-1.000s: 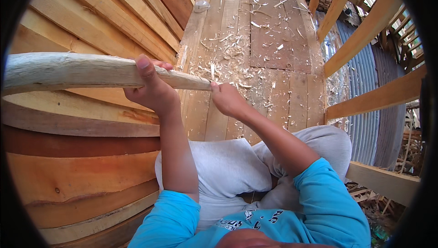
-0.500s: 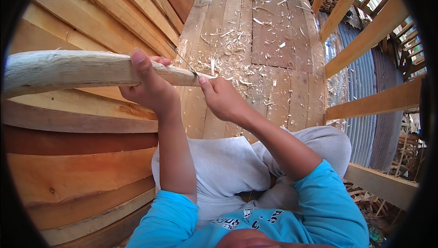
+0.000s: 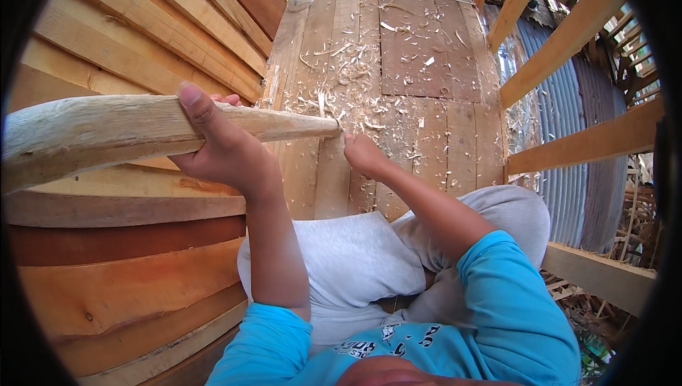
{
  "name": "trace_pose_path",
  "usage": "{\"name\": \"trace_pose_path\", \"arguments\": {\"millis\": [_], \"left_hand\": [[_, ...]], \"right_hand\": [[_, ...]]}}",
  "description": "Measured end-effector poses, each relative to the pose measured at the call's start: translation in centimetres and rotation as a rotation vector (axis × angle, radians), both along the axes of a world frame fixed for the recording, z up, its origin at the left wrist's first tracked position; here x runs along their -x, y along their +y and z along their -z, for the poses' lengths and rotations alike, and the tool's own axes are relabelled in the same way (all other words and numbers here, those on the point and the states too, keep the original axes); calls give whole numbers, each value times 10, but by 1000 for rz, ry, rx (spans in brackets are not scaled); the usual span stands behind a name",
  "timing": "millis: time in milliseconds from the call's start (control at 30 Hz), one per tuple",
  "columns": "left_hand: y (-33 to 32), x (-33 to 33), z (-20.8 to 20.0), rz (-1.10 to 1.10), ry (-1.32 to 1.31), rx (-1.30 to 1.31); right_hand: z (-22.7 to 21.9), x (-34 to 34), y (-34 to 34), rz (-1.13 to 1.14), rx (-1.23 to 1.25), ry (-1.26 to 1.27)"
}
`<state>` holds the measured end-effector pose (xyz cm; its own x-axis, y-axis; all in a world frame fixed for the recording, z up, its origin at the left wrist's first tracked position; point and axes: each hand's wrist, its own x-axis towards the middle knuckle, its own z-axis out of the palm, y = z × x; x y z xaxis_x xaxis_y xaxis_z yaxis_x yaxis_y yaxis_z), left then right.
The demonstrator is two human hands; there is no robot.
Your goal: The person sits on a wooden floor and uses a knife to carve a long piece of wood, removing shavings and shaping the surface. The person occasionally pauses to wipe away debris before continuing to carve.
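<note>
Peeled wooden pole up in L hand, R hand just beside its thin tip.
L hand clamped round pole, thumb on top, prob. to take the wt & stop it rolling; arm straight, likely so thin end stays clear of lap. Pole crosses over L edge of plank floor, tip above the boards, thick end out past that edge. R fingers curled; can't tell if they're clamped on anything, as back of hand hides it. Wood shavings strewn mid-floor, thickest beyond tip, prob. where they drop. Small clear container at floor's far L edge, maybe set aside there; railing along R edge.
</note>
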<state>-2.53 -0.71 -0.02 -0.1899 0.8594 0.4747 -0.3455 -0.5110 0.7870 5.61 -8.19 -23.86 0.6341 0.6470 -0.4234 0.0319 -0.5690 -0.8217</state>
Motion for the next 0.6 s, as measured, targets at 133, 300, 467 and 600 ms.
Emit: {"name": "trace_pose_path", "arguments": {"millis": [133, 300, 467, 600], "left_hand": [[21, 24, 16, 289, 29, -31], [32, 34, 0, 578, 97, -58], [54, 61, 6, 824, -12, 22], [51, 62, 8, 788, -12, 89]], "right_hand": [[-92, 17, 17, -220, -137, 29], [-77, 6, 10, -192, -81, 47], [-118, 22, 8, -268, -166, 54], [-140, 30, 7, -333, -250, 28]]}}
